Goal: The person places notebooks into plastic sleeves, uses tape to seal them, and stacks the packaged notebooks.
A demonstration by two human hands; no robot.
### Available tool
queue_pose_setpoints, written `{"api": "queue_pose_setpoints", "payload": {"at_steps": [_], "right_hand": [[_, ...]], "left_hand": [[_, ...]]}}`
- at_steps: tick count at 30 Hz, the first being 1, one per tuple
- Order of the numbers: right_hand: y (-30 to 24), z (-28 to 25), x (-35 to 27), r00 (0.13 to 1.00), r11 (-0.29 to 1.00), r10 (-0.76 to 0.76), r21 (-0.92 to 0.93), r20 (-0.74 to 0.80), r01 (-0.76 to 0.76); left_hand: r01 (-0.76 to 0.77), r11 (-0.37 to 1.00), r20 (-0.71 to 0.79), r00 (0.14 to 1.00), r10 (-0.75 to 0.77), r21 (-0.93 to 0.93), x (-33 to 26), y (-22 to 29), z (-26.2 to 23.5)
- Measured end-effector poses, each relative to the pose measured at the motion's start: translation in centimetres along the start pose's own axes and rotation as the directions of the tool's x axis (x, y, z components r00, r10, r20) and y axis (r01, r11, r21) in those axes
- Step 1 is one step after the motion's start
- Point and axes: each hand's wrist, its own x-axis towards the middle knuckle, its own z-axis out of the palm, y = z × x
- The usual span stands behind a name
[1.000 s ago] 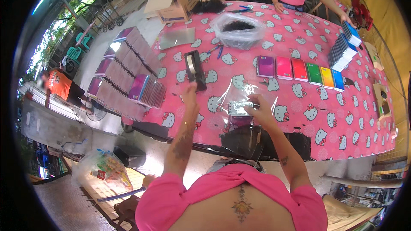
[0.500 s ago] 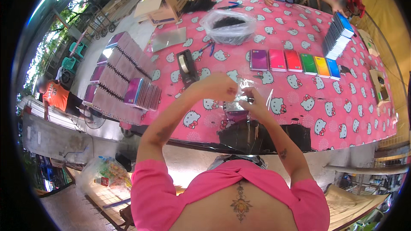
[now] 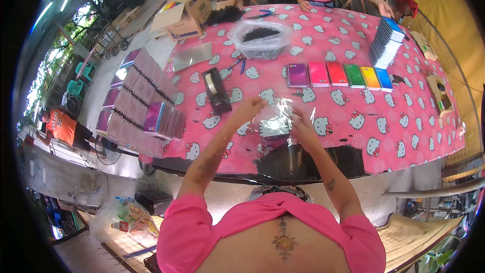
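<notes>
In front of me on the pink table, a small notebook (image 3: 275, 128) lies with glare on its upper face, in or under a clear plastic bag (image 3: 283, 105). My left hand (image 3: 252, 107) pinches the bag's far left edge with its fingers closed. At the bag's right side, my right hand (image 3: 302, 127) has its fingers bent on the plastic, against the notebook's right edge. A black tape dispenser (image 3: 217, 92) stands left of my left hand. Beyond the hands, a row of small spiral notebooks (image 3: 337, 74) in several colours lies flat.
Tall stacks of spiral notebooks (image 3: 141, 88) fill the table's left end. A plastic-lined tub (image 3: 260, 48) with black contents sits behind, near pens (image 3: 243, 65) and an open carton (image 3: 184, 15). At the far right, a co-worker's hand (image 3: 385, 10) touches a notebook stack (image 3: 386, 45).
My left hand has drawn back from the bag's middle to its far left edge, uncovering more of the plastic and notebook. My right hand stays at the bag's right side. The view has shifted slightly.
</notes>
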Motion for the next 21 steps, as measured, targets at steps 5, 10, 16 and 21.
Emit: {"api": "queue_pose_setpoints", "payload": {"at_steps": [5,10,16,21], "right_hand": [[6.8,-4.0,-0.2,0.941,0.806,-0.301,-0.568,-0.154,0.165],[3.3,-3.0,-3.2,0.869,0.592,-0.49,-0.759,-0.072,0.271],[4.9,-7.7,-4.7,0.864,0.599,-0.422,-0.8,-0.276,0.037],[6.9,-7.2,-4.9,0.86,0.342,-0.479,-0.94,-0.174,0.0]], "left_hand": [[-0.27,0.574,-0.039,0.883,0.467,0.773,-5.0,6.7,6.5],[-0.022,0.969,-0.439,0.889,0.131,0.245,-11.7,3.9,0.4],[-0.441,0.733,-0.831,0.463,-0.309,-0.518,-24.6,-1.8,-12.6],[-0.587,0.675,-0.886,0.182,-0.427,-0.446,-26.9,-6.5,-15.1]]}}
